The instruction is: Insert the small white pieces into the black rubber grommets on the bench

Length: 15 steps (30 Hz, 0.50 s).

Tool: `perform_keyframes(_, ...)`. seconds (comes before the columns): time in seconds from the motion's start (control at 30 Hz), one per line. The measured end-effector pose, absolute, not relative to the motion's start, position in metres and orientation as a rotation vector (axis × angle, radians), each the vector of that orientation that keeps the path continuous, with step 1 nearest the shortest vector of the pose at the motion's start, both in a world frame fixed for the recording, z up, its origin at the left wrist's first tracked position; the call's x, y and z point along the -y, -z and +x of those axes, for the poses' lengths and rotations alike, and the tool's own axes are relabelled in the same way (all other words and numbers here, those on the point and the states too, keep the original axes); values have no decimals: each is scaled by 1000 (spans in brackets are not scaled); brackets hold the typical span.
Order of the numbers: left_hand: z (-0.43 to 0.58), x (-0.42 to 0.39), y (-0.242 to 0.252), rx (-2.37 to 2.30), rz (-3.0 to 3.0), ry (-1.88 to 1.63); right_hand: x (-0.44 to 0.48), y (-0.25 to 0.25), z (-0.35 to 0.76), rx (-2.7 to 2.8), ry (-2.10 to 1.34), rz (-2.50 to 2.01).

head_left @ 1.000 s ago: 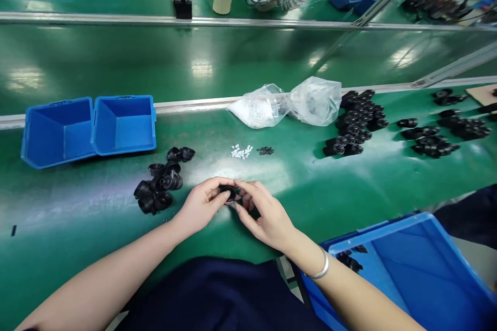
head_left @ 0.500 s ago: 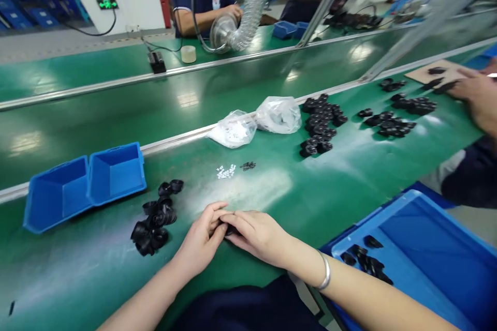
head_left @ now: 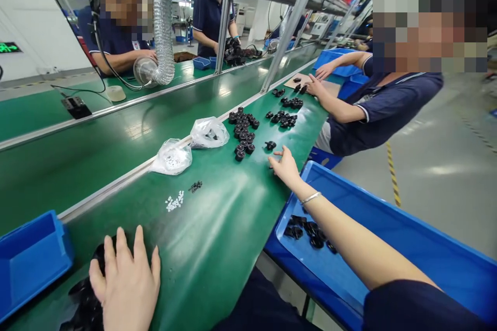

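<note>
Single black part (head_left: 271, 145) lies just beyond right hand (head_left: 284, 167) (nearer one), fingers parted; left hand (head_left: 127, 282), fingers spread, well apart.

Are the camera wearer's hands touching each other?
No: the left hand is by clustered black parts, the right hand far off near a lone black part.

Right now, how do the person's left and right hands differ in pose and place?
The left hand shows its back, fingers spread; the right hand is seen more side-on, fingers pointing forward. The left hand partly covers a pile of black parts beside a blue bin; the right hand is near a lone black part. Both are bare, and no held part is visible in either.
</note>
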<state>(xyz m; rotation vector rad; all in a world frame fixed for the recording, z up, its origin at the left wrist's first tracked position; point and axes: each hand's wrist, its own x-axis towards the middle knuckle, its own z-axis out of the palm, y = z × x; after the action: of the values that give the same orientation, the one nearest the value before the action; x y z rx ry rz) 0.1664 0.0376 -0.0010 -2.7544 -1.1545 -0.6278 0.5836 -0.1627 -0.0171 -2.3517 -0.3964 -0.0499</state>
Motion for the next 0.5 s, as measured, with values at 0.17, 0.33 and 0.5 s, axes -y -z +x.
perform_keyframes(0.17,158,-46,7,896,-2887,659,151,34,572,456,205,-2215)
perform_keyframes(0.33,160,-51,10,688,-3012,741,137,20,525,720,178,-2056)
perform_keyframes(0.5,161,-55,13,766,-2967,682,103,3,465,1148,-188,-1928)
